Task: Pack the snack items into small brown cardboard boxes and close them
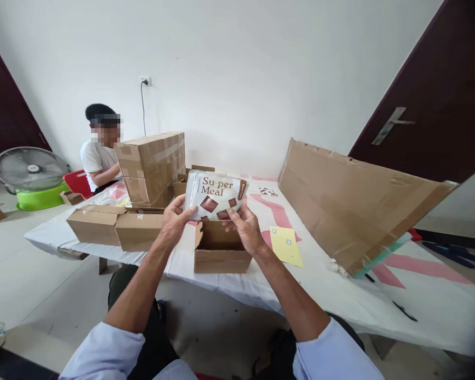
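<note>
A white food pouch [217,196] printed "Su-per Meal" with brown squares is held up level with its front facing me. My left hand [176,215] grips its left edge, thumb on the front. At the lower right, my right hand [243,224] pinches the pouch, its thumb also on the front. Just below the pouch stands an open cardboard box [222,261] near the table's front edge; its inside is dark and partly hidden by the pouch and my right hand. Beside my left forearm lie small cardboard boxes [114,227].
Stacked taped boxes [152,166] stand at the back left, near a seated person [98,158]. A yellow sheet [286,247] lies right of the open box on the white-covered table [324,295]. A large cardboard panel [352,200] leans at the right. A fan [32,169] is far left.
</note>
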`<action>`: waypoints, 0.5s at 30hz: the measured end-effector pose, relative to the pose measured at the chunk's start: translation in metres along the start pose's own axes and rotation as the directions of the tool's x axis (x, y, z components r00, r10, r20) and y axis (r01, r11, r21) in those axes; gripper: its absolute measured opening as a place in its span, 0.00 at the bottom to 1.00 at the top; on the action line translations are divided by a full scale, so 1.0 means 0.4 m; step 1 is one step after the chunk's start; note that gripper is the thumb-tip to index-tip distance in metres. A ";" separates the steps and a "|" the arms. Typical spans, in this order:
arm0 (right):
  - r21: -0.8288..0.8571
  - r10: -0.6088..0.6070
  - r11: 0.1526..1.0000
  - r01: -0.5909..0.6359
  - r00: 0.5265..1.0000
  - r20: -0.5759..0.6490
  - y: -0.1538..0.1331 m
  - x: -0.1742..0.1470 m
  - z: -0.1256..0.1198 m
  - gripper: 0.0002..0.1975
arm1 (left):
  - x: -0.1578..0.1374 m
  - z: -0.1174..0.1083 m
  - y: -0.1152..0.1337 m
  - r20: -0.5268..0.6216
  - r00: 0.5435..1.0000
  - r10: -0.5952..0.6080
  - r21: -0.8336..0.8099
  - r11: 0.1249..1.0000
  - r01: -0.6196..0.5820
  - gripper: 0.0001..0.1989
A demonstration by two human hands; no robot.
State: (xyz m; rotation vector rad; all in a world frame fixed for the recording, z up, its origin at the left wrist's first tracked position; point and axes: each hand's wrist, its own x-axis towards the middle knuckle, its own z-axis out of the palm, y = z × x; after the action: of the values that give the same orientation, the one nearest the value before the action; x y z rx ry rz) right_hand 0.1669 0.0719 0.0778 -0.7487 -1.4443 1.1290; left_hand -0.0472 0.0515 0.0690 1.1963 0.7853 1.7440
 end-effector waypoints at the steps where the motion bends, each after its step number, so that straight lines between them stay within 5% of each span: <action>1: -0.020 0.003 1.000 -0.003 1.000 -0.001 0.003 0.009 -0.008 0.28 | 0.010 -0.017 0.000 0.017 1.000 0.002 0.007 1.000 -0.002 0.31; 10: -0.184 0.240 0.951 -0.250 0.968 -0.075 0.091 0.129 -0.031 0.10 | 0.144 -0.047 -0.100 0.023 0.995 -0.098 0.149 0.984 0.094 0.27; 15: -0.234 0.263 0.931 -0.281 0.959 -0.107 0.121 0.147 -0.032 0.09 | 0.172 -0.066 -0.171 0.012 0.987 -0.158 0.183 0.971 0.153 0.22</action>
State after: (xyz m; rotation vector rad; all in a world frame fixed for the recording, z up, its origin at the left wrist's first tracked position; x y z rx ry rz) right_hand 0.1612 0.1450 0.0537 -1.1855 -1.4648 1.1252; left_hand -0.0634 0.1423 0.0294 1.2399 1.0121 1.5514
